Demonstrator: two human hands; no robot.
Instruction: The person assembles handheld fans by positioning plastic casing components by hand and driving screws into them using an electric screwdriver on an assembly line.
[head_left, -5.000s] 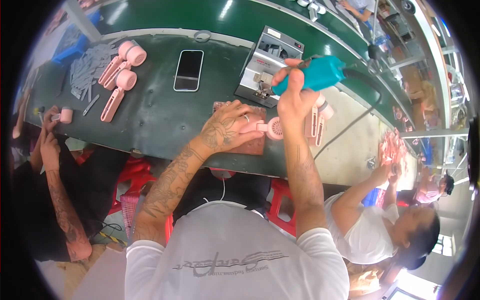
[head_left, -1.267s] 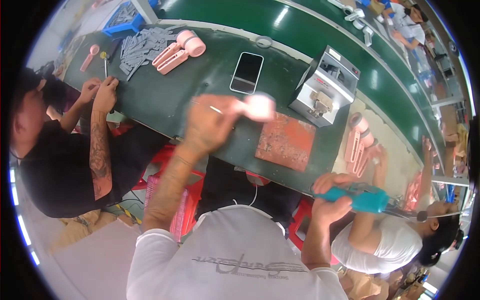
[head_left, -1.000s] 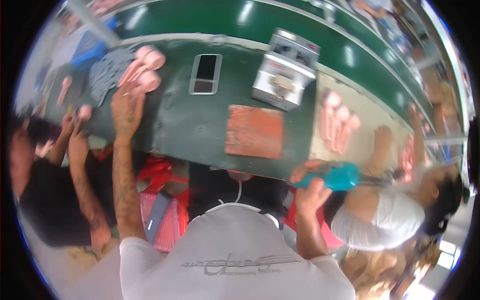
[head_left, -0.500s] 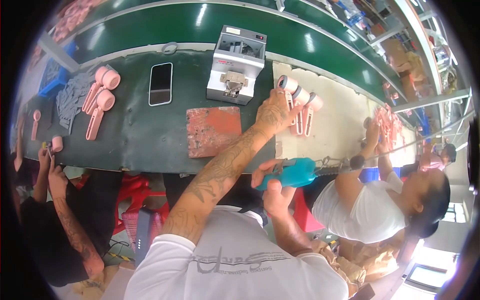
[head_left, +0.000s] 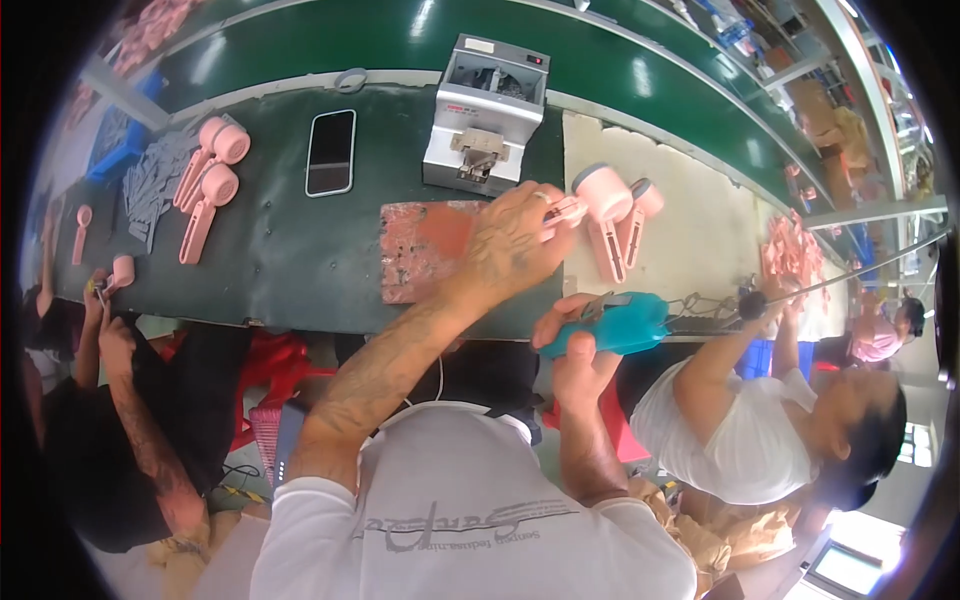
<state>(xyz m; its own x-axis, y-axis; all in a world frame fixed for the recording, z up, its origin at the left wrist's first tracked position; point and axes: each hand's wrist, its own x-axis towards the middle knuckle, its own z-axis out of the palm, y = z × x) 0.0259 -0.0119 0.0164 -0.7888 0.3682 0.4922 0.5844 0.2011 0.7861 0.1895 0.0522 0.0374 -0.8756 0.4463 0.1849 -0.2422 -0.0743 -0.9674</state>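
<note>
My left hand is closed around a pink handled piece, held over the table in front of the silver machine; the fingers hide most of it. Just right of it, two more pink pieces with round, grey-rimmed heads and slotted handles lie on the pale sheet: a nearer one and another behind it. My right hand grips a teal power screwdriver at the table's front edge. Its far end hangs from a coiled wire. The driver's tip cannot be made out.
The silver screw feeder stands at the back, behind a worn red pad. A phone, pink pieces and grey strips lie leftward. A co-worker handles pink parts at right; another person's hands work at left.
My left hand has drawn one pink piece away from the group, left and toward me. The screwdriver in my right hand has shifted slightly right and up in view.
</note>
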